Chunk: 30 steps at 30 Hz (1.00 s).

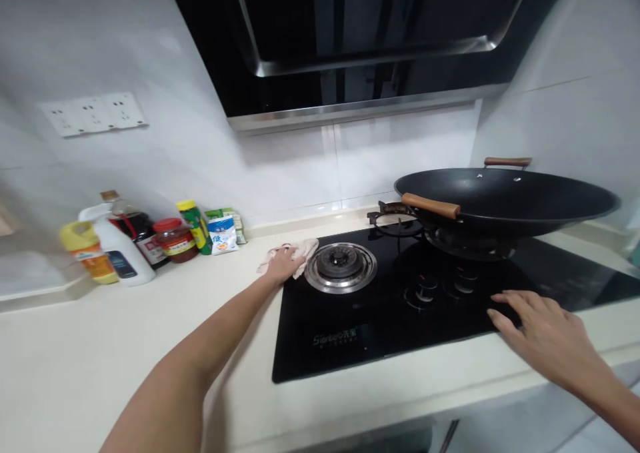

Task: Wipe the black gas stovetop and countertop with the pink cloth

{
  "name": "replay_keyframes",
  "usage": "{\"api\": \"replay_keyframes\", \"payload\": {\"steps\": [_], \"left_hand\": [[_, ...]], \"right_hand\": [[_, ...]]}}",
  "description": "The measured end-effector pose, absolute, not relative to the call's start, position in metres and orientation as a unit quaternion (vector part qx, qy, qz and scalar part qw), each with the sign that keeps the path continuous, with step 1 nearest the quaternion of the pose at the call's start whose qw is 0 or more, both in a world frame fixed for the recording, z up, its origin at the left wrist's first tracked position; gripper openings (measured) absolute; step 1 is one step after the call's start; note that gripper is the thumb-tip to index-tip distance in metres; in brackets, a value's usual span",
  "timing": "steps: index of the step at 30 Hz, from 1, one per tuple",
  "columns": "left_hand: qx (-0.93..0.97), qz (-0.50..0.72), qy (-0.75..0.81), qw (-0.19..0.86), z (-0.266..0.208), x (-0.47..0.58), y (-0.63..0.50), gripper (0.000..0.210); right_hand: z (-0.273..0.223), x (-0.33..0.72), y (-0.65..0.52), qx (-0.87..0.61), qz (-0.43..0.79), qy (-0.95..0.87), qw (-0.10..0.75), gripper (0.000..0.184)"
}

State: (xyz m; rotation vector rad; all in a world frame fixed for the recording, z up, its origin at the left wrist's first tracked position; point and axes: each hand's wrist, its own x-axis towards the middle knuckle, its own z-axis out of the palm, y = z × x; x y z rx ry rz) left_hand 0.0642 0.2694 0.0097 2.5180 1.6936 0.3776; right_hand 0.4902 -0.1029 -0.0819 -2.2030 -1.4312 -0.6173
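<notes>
My left hand (285, 265) presses a pale pinkish cloth (306, 248) at the left edge of the black glass cooktop (370, 330), beside the uncovered left burner (341, 266). Its fingers are closed on the cloth, though partly hidden by the hand's back. My right hand (543, 323) rests over the cooktop's front edge at the right, holding nothing, with thumb and fingers apart. Two control knobs (426, 288) stand to the left of that hand. Behind it a large black wok (505, 196) with wooden handles sits on the right burner.
A pot support (399, 220) lies behind the left burner, near the wok's wooden handle (431, 205). Along the wall at left stand a white bottle (123, 250), a yellow bottle (91, 253), a red-lidded jar (175, 241) and a blue-white packet (223, 235). A range hood (370, 46) overhangs.
</notes>
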Motion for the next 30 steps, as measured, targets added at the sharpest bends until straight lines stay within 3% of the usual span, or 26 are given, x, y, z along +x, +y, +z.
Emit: {"api": "replay_keyframes", "payload": {"steps": [12, 18, 22, 28, 30], "left_hand": [[0.903, 0.112, 0.410, 0.070, 0.017, 0.038, 0.080, 0.061], [0.951, 0.092, 0.271, 0.118, 0.018, 0.094, 0.001, 0.066], [0.958, 0.115, 0.213, 0.156, 0.017, 0.136, -0.025, 0.067], [0.950, 0.169, 0.141, 0.222, 0.017, 0.108, -0.023, 0.094], [0.955, 0.136, 0.158, 0.209, 0.018, 0.075, -0.012, 0.084]], "right_hand": [[-0.068, 0.477, -0.106, -0.802, -0.184, -0.513, 0.245, 0.049], [-0.049, 0.439, -0.107, -0.769, -0.206, -0.485, 0.362, 0.046], [-0.019, 0.354, -0.099, -0.652, -0.106, -0.621, 0.421, 0.043], [-0.003, 0.268, -0.093, -0.645, 0.051, -0.702, 0.300, 0.066], [0.001, 0.263, -0.092, -0.644, 0.090, -0.721, 0.239, 0.072]]}}
